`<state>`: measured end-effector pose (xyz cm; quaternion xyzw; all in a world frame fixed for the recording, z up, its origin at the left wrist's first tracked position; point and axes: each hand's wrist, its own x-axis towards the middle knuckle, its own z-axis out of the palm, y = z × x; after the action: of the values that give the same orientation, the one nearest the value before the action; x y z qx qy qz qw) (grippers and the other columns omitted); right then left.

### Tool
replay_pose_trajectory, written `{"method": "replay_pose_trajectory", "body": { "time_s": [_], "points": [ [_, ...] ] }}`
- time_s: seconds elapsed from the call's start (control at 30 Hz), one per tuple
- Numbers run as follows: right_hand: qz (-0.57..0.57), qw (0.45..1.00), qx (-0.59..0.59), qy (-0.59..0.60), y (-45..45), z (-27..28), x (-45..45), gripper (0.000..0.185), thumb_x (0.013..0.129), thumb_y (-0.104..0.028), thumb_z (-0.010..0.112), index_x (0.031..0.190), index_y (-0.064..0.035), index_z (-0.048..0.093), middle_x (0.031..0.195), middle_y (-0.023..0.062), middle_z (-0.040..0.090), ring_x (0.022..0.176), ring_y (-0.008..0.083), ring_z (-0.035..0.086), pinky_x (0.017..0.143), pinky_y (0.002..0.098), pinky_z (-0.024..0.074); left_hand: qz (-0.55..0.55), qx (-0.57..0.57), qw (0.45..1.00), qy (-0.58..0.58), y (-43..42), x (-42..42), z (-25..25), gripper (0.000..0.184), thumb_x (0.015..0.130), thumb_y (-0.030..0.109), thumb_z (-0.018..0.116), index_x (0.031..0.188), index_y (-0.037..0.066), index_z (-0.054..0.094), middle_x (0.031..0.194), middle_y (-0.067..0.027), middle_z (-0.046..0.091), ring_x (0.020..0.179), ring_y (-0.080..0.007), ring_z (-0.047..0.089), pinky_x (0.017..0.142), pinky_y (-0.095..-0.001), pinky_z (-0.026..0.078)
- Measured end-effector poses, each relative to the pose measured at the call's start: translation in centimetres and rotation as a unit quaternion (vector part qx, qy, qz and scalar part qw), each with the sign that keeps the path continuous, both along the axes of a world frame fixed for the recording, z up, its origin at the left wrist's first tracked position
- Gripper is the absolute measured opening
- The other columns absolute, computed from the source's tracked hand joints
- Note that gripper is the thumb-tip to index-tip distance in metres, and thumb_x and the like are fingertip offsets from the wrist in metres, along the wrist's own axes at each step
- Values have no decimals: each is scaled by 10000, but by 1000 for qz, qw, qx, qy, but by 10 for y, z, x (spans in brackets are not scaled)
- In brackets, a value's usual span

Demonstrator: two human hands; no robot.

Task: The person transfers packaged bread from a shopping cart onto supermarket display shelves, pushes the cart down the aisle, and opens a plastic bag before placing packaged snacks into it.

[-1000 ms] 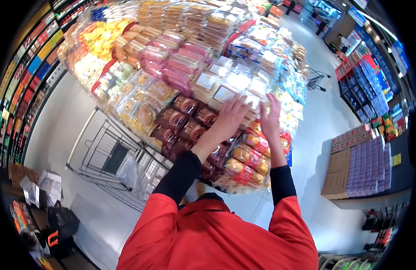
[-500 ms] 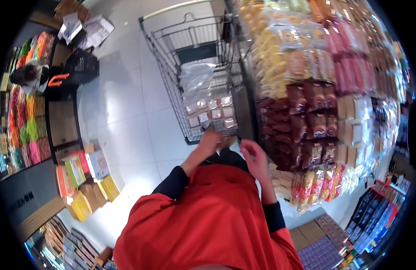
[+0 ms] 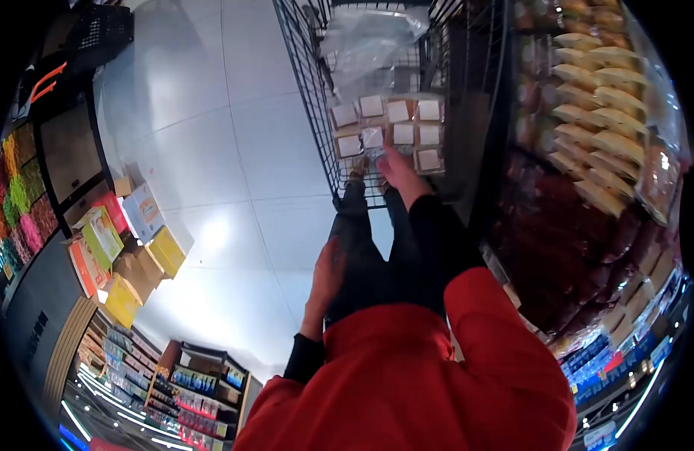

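Note:
My right hand point(image 3: 399, 169) reaches down into the wire shopping cart point(image 3: 311, 90), over the near rows of flat, clear-wrapped packs with white labels point(image 3: 403, 134). Its fingers are stretched toward the packs and appear to touch or nearly touch one; no pack is seen lifted. The hand covers part of the nearest row. A crumpled clear plastic bag point(image 3: 369, 45) lies behind the packs. My left hand point(image 3: 328, 274) hangs beside my thigh, slightly blurred, fingers loosely extended and nothing visible in them.
Packaged snacks point(image 3: 598, 128) fill a display close along the cart's right side. Open cardboard boxes point(image 3: 133, 248) sit on the floor at left, beside a dark shelf unit point(image 3: 72, 150). A black basket point(image 3: 99, 34) stands at upper left. Pale tiles point(image 3: 249, 135) cover the floor.
My view has moved closer to the cart and turned. My right hand has gone forward into the cart, over the packs. My left hand has drawn back from the front to my thigh.

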<state>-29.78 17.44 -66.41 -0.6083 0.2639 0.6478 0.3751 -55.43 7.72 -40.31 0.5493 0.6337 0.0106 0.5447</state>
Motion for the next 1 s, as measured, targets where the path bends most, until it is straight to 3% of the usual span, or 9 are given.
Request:
{"method": "replay_pose_trajectory", "body": {
  "time_s": [0.1,0.13,0.27,0.43,0.57,0.67,0.77,0.87,1.0],
  "points": [
    [115,989,31,-92,2,-53,-20,348,861,-326,799,1049,-127,584,888,28,519,799,188,536,738,370,538,29,-34,999,8,-19,-10,9,458,967,105,605,1396,12,476,1275,-205,618,1177,-355,619,972,-430,501],
    [184,941,184,-218,-36,-133,-24,273,877,-307,780,981,-139,591,857,19,545,767,173,550,731,386,529,33,-43,999,9,-20,-12,8,460,964,106,609,1395,12,477,1265,-204,622,1166,-352,622,973,-426,501],
    [111,988,-94,-57,-2,-55,-17,154,907,-193,712,859,-120,585,726,8,588,607,151,569,559,286,487,29,-55,998,26,-15,-18,3,452,959,107,617,1383,15,488,1239,-203,629,1133,-348,632,968,-418,503],
    [170,985,15,-30,-18,7,14,106,908,-133,678,853,-116,589,727,15,592,614,136,592,508,261,479,30,-20,999,22,10,-9,9,410,958,95,609,1348,11,517,1229,-207,635,1120,-353,638,948,-415,509],
    [66,992,108,18,-12,100,44,37,871,-67,637,868,-94,612,756,4,599,659,108,598,524,241,465,7,32,999,-29,38,12,22,393,964,101,608,1336,-4,535,1214,-198,652,1119,-321,652,950,-400,509],
    [299,928,136,-177,-26,158,62,70,920,-137,594,920,-80,635,810,-17,609,777,89,600,650,254,470,-21,71,995,-67,61,29,33,380,957,108,623,1314,2,548,1212,-201,651,1120,-331,643,952,-407,505],
    [368,852,253,-274,-44,197,89,218,912,-169,599,1043,-9,668,889,17,677,756,139,621,698,279,498,-55,69,990,-114,92,52,70,398,935,104,658,1309,10,559,1241,-174,650,1139,-319,637,966,-400,501],
    [280,792,338,-424,-42,285,94,251,935,-171,584,1081,16,663,965,42,673,860,131,613,789,283,497,-98,82,981,-148,130,71,117,477,918,118,693,1369,64,547,1306,-109,633,1210,-281,600,1050,-400,451],
    [314,846,335,-269,-41,395,116,283,991,-180,561,1180,16,640,1104,38,660,1068,123,583,989,254,438,-201,217,941,-163,163,112,185,614,870,135,754,1424,82,496,1391,-133,565,1302,-304,526,1100,-403,406]
  ]
}}
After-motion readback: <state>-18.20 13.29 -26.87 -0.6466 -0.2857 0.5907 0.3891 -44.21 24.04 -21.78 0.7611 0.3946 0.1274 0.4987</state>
